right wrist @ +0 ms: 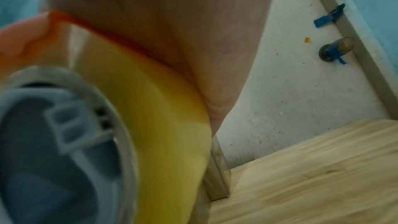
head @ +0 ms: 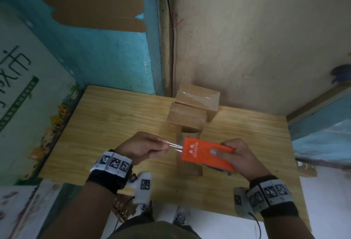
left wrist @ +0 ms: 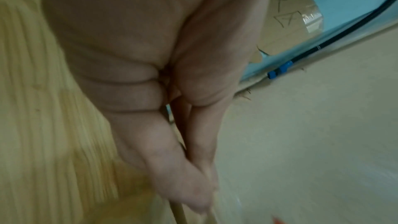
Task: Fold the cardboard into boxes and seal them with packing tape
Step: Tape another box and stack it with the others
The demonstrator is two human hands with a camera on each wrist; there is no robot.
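Two-handed, held the taping work up above the middle of the desk [head: 91,124]. Clasped the orange tape dispenser [head: 201,155] in the right grip [head: 243,159], thumb flat on its top face and fingers wrapped round its far side. Saw, from the right wrist, the yellowish tape roll [right wrist: 150,108] and its grey hub hard against the palm. Pinched the free end of the clear tape [head: 174,146] in the left grip [head: 140,148], thumb pressed tight against the fingertips with nothing else in it. Drew a short strip taut between the grips, level with the desk. Found a third cardboard box [head: 189,166] standing on the desk directly under the dispenser and partly hidden by it; could not tell whether the tape touched it, nor how its flaps lay. Found the nearer sealed box [head: 187,119] and the farther sealed box [head: 197,96] at the desk's far edge, touching each other, clear tape glinting across their tops.
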